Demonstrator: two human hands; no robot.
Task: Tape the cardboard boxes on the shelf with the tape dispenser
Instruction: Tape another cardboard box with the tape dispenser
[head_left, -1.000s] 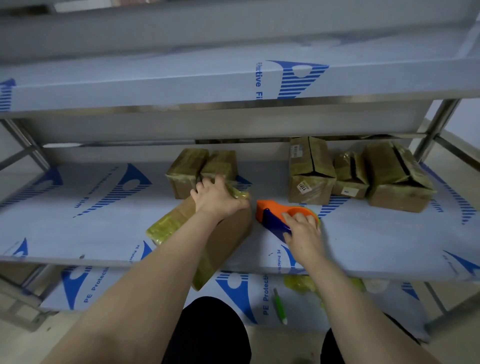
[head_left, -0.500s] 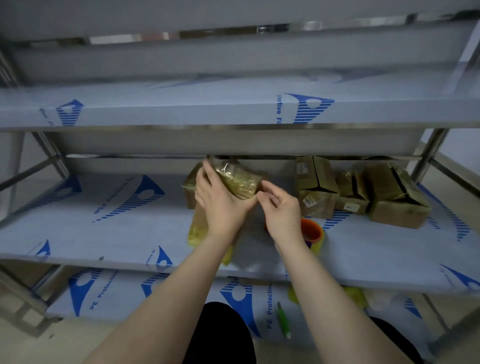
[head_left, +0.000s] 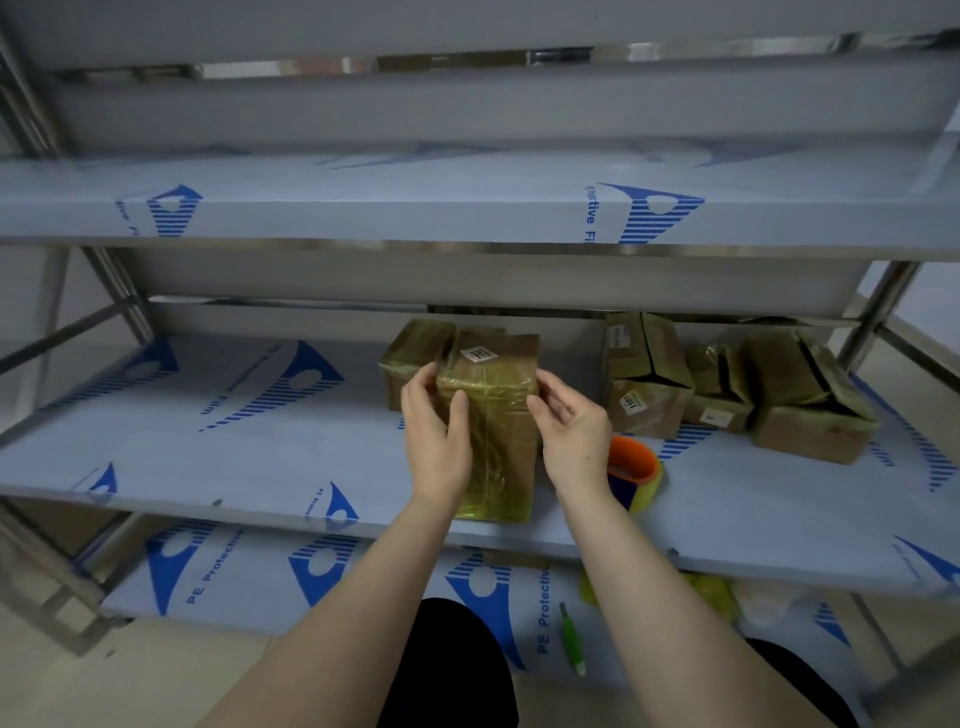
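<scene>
While the tall brown cardboard box wrapped in yellowish tape (head_left: 498, 447) stands on the grey-blue metal shelf (head_left: 260, 441), the left hand (head_left: 436, 441) grips its left side and the right hand (head_left: 571, 436) holds its right edge (thumb touching). The orange tape dispenser (head_left: 631, 460) lies just beside the right wrist.

A green-handled tool (head_left: 571, 644) lies on pale protective film (head_left: 249, 582) printed with blue logos. To its right sits crumpled yellow-green plastic (head_left: 714, 592), partly hidden. Beige floor (head_left: 78, 691) shows at lower left.
</scene>
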